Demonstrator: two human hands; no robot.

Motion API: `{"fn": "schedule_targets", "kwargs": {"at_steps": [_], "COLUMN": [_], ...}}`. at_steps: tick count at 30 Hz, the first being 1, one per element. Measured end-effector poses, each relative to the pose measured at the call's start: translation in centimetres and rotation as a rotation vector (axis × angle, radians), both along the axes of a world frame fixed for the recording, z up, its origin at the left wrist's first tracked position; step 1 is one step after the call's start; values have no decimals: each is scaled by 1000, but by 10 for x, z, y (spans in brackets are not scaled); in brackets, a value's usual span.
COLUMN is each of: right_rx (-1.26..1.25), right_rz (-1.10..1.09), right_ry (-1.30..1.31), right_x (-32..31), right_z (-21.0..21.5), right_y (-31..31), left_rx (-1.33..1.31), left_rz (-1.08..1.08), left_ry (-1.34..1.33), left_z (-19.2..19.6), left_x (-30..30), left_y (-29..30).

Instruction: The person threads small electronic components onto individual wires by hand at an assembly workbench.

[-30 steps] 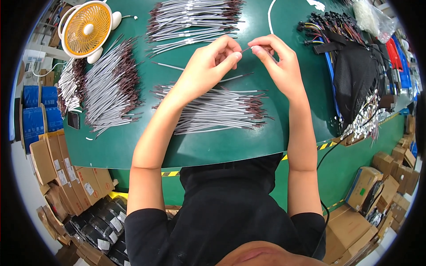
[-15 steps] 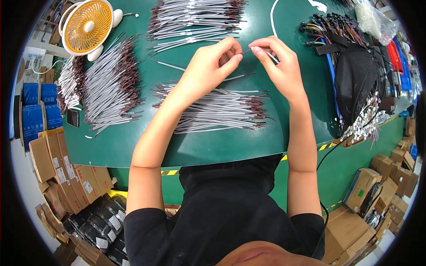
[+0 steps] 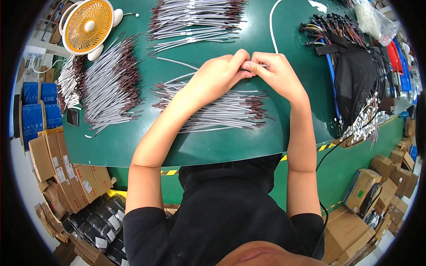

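Note:
My left hand [image 3: 220, 74] and my right hand [image 3: 277, 74] meet fingertip to fingertip above the table. Both are closed in a pinch. A short piece of grey cable [image 3: 265, 65] shows between the fingers of my right hand. The left fingertips hide what they pinch; a thin dark wire ran between the hands half a second ago. A white cord [image 3: 272, 31] comes down to the back of my right hand, where its end is hidden. Below the hands lies a bundle of grey cables [image 3: 217, 111] with brown wire ends. One loose grey cable [image 3: 175, 63] reaches under my left hand.
More grey cables lie in a stack [image 3: 193, 22] at the back and a pile [image 3: 108, 84] at left. An orange and white fan [image 3: 88, 27] stands far left, near a dark phone-like thing [image 3: 72, 118]. At right are a black mesh bag [image 3: 357, 84] and connector-ended wires [image 3: 335, 26].
Both hands have moved slightly nearer to me, and their fingertips have come together. The thin wire between them is now covered. The loose cable near my left hand has shifted slightly.

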State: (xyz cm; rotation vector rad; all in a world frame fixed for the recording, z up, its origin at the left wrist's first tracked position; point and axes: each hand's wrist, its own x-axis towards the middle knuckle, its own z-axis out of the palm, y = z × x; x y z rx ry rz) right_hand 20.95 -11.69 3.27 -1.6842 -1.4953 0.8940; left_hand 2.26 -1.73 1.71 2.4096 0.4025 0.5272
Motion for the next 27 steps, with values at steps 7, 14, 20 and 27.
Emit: {"fn": "schedule_targets", "kwargs": {"at_steps": [7, 14, 20, 27], "right_rx": [182, 252, 243, 342], "right_rz": [-28, -43, -67, 49], "right_ry": [44, 66, 92, -147], "right_x": [-1, 2, -4, -1], "right_z": [-6, -2, 2, 5], "right_y": [1, -1, -1, 0], "left_rx": [-71, -139, -113, 3], "left_rz": [14, -9, 132, 74], "left_ry": [-63, -40, -96, -181], "left_z": [1, 15, 14, 3], "left_x": [2, -2, 0, 0], "left_y": [-1, 4, -2, 0]}}
